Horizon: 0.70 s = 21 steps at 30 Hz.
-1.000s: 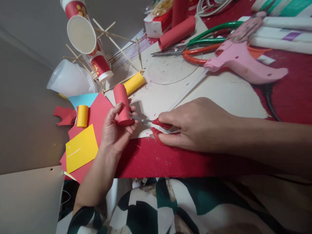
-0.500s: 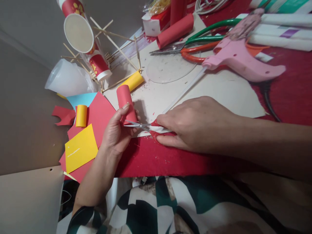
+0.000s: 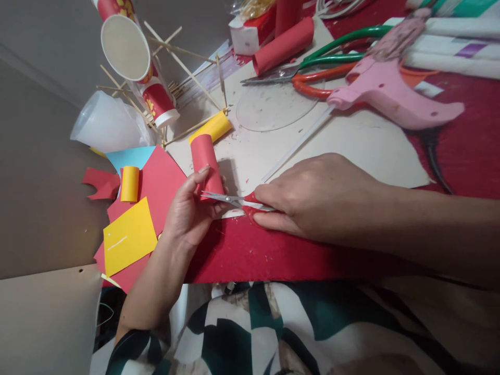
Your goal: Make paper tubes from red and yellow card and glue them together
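Observation:
My left hand (image 3: 192,211) is closed around a red paper tube (image 3: 205,159), thumb on its near side, with the tube tilted up and away from me. My right hand (image 3: 312,198) grips small scissors (image 3: 229,199) by their red handles. Their blades lie across the lower end of the red tube, nearly together. Just behind the held tube, a yellow paper tube (image 3: 213,126) lies on the white board (image 3: 351,151). Whether the blades have paper between them cannot be made out.
Red paper sheets (image 3: 156,182), a yellow sheet (image 3: 130,237) and a short yellow tube (image 3: 129,184) lie left. A pink glue gun (image 3: 398,96) and green-handled scissors (image 3: 344,39) rest at the right. Behind stand paper cups (image 3: 125,48) and a stick frame (image 3: 187,78).
The scissor blades have come closer together at the tube's lower end. Both hands and the red tube have shifted slightly to the right.

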Tool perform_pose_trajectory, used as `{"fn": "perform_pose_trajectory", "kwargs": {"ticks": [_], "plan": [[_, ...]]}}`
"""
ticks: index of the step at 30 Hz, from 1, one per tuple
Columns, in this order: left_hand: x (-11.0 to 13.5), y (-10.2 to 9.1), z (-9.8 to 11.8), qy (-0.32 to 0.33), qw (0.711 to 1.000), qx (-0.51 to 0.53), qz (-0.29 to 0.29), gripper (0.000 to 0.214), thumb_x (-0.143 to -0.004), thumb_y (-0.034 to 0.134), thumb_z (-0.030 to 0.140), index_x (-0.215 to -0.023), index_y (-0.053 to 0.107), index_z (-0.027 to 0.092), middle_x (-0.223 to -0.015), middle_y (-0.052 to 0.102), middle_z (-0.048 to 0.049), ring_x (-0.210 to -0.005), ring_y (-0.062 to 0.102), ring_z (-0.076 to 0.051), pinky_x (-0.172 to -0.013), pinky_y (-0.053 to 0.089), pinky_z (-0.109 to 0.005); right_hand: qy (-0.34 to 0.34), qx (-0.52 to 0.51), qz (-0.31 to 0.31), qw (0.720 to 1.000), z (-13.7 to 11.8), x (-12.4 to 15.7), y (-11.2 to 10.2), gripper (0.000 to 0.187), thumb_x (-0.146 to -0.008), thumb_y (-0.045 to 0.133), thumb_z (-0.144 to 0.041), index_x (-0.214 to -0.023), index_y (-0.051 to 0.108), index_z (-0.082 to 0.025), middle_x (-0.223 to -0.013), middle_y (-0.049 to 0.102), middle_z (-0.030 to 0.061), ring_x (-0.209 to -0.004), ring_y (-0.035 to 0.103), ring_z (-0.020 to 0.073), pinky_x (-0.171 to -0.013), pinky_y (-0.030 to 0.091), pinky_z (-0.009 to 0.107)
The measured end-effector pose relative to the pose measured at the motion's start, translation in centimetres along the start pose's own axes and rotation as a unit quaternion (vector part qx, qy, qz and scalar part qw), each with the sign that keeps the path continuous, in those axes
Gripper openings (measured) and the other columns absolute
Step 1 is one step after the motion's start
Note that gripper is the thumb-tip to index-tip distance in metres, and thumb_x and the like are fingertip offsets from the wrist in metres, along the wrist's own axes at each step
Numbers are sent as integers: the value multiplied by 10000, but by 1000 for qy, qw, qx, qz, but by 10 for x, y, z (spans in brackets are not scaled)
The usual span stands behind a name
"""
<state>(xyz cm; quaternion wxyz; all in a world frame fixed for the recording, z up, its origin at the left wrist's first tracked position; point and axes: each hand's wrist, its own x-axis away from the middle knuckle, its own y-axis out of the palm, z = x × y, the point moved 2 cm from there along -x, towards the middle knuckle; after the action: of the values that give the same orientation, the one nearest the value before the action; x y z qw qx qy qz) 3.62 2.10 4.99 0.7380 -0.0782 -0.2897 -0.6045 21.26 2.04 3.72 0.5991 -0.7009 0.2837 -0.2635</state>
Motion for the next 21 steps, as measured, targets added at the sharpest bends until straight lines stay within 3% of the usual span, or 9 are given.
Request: {"fn": "perform_pose_trajectory", "kwargs": {"ticks": [5,9,15,21], "plan": [[-2,-1,1,-4,1000,21,-2,168,-844,685,282,-933,644,146,-752,659,-26,-603,636,-116,-528,523,-207,-29,-15,94,995,2,1,9,280,-947,534,-431,-853,680,-212,-640,687,56,-597,634,229,-558,142,314],[-3,-1,4,32,998,58,-8,274,-864,717,415,-921,641,159,-768,632,-10,-583,605,-80,-559,535,-190,-66,-60,146,985,4,2,13,268,-929,537,-408,-797,667,-214,-596,652,36,-553,577,196,-571,158,313],[1,-1,10,58,995,82,-14,266,-844,753,360,-963,632,155,-774,622,2,-586,608,-60,-583,548,-158,-97,-114,162,975,4,3,11,244,-900,536,-356,-733,635,-207,-562,614,21,-515,513,171,-573,172,303],[-1,-5,13,38,991,105,-75,251,-857,648,311,-1033,657,132,-752,648,-23,-681,665,-107,-674,582,-194,-85,-130,161,975,4,3,10,259,-901,518,-359,-732,644,-209,-556,611,19,-512,510,166,-576,191,306]]}}
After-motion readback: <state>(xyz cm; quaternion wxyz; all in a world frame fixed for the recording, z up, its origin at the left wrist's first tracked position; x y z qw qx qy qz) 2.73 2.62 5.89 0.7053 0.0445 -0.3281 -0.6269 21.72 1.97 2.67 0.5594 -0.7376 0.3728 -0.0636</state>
